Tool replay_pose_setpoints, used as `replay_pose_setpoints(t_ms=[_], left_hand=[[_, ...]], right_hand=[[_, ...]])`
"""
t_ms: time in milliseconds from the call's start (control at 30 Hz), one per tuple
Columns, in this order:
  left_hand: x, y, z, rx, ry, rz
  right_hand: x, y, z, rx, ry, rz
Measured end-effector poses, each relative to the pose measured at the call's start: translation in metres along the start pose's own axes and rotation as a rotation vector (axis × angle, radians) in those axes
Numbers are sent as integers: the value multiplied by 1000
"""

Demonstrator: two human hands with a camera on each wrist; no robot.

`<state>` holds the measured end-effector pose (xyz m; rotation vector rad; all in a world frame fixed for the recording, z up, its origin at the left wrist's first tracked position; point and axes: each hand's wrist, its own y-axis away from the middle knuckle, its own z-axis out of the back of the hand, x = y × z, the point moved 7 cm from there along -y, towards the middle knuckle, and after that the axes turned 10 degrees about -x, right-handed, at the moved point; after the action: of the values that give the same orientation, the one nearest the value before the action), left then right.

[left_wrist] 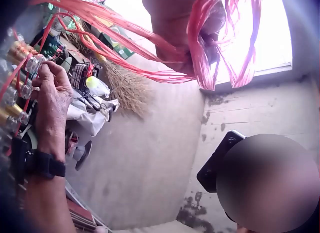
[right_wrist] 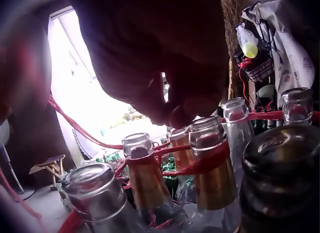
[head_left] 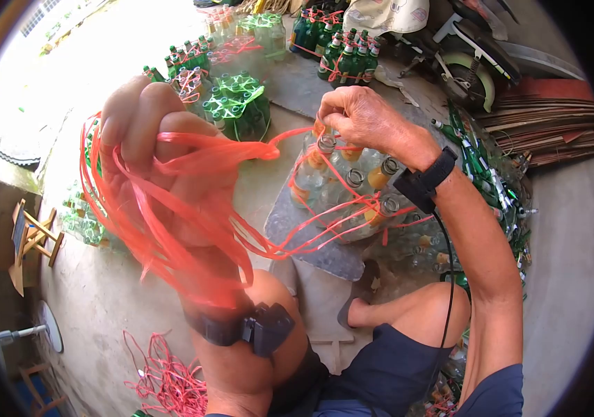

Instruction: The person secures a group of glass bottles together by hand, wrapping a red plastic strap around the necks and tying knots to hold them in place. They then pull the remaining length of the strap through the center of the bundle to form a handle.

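Observation:
Clear glass bottles (head_left: 354,178) with gold neck labels stand grouped on a grey slab, red plastic twine (head_left: 311,233) crossing round their necks. My left hand (head_left: 172,167) is raised left of them, fingers curled round a loose bundle of red twine (left_wrist: 200,37). A strand runs from it to the bottles. At the group's far edge my right hand (head_left: 370,118) has thumb and forefinger together by a bottle neck; in the right wrist view the fingertips (right_wrist: 177,115) are dark above the necks (right_wrist: 207,130), and whether they pinch twine there is hidden.
Bundled green bottles (head_left: 238,104) stand beyond. Loose green bottles (head_left: 481,163) lie piled at the right, near flat brown sheets (head_left: 547,125) and a scooter wheel (head_left: 467,80). Red twine (head_left: 165,375) is heaped on the floor at lower left; a wooden stool (head_left: 36,236) stands at the left.

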<state>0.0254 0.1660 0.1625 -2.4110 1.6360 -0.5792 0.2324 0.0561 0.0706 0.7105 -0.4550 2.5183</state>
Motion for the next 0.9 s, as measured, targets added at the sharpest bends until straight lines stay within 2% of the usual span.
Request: replay_pose_setpoints(t_ms=[133, 200, 300, 333, 533, 600, 667, 733, 767, 833, 867, 900], left_hand=[[-1, 0, 3, 6, 46, 43], [-4, -2, 5, 83, -27, 92], [-15, -2, 14, -15, -171, 12], [-16, -4, 14, 36, -199, 60], [-20, -4, 17, -46, -261, -54], [-19, -3, 17, -54, -237, -54], [-19, -3, 18, -61, -212, -55], [-28, -1, 24, -154, -338, -167], [-29, -3, 27, -155, -338, -167], [-18, -8, 20, 82, -197, 13], [-17, -5, 22, 81, -198, 13], [-23, -2, 27, -74, -309, -161]], right_hand=[[-2, 7, -2, -26, 67, 106], [10, 14, 5, -130, 256, 247], [15, 19, 13, -37, 345, 195], [15, 21, 15, -35, 345, 196], [22, 41, 11, 23, 445, 310], [25, 45, 6, 13, 611, 385], [21, 46, 2, 12, 629, 372], [14, 45, -4, 11, 647, 358], [11, 43, -5, 4, 628, 361], [8, 42, -4, -4, 608, 365], [9, 44, 1, -28, 496, 371], [10, 46, 6, -52, 383, 377]])
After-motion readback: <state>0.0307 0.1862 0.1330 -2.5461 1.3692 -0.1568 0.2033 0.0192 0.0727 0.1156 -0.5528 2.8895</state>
